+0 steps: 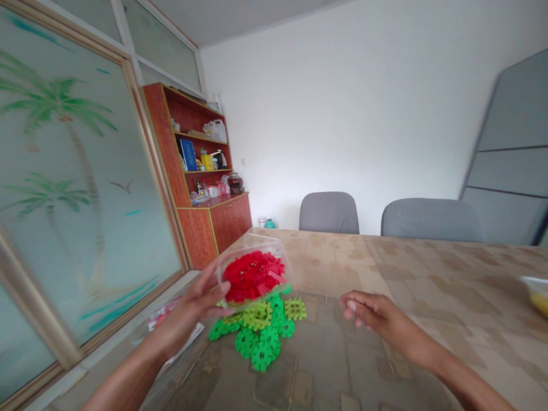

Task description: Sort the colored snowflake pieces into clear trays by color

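My left hand (194, 308) grips a clear plastic bag (253, 273) packed with red interlocking toy pieces and holds it just above the table. Beneath the bag lies a loose heap of green and yellow-green gear-shaped and square pieces (261, 331). My right hand (370, 313) hovers to the right of the heap with its fingers curled loosely and nothing in them. It touches neither the bag nor the pieces.
The table (411, 285) has a brown patterned cover. Another clear bag (171, 328) lies at its left edge, and a yellow object (537, 297) at the right edge. Two grey chairs (329, 212) stand behind it. A red wooden shelf cabinet (201, 177) is by the glass partition.
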Motion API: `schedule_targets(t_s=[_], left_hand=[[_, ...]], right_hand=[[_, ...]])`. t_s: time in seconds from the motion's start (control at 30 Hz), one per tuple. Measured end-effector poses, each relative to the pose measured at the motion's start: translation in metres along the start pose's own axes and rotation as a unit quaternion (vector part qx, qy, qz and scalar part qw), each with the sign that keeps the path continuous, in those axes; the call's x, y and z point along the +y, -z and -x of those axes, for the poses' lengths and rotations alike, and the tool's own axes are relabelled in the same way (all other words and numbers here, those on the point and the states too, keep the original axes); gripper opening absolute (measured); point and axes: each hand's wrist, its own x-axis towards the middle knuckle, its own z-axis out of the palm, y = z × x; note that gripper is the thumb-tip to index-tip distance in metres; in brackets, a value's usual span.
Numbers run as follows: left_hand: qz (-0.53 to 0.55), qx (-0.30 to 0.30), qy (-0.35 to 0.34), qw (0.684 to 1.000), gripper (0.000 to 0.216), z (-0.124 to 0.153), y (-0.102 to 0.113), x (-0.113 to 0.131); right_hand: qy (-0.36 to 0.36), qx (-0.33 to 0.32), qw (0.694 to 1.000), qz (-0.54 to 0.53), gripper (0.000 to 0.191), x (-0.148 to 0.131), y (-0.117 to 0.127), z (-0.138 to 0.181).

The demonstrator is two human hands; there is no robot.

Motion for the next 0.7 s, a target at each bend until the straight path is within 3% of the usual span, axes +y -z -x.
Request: schedule_targets(t_s=[0.13,0.27,0.47,0.7], left_hand=[[-0.106,0.116,-0.003,0.988,0.08,-0.019,0.034,-0.016],[-0.189,0.147,-0.033,0.97,0.079,-0.031,0.055,-0.04],[-0.399,0.154,-0.095,0.899,0.068,-0.034,0.054,-0.054],[-0.509,0.137,-0.13,0.84,0.061,-0.025,0.042,-0.045]], right_hand=[[0.016,-0.027,0.999,0.02,0.056,0.001,-0.005,0.0],[0.019,-0.038,0.999,0.034,0.055,0.004,-0.006,0.0],[0.018,-0.06,0.997,0.05,0.053,0.008,-0.009,-0.001],[0.03,-0.062,0.996,0.063,0.043,0.008,-0.013,0.001]])
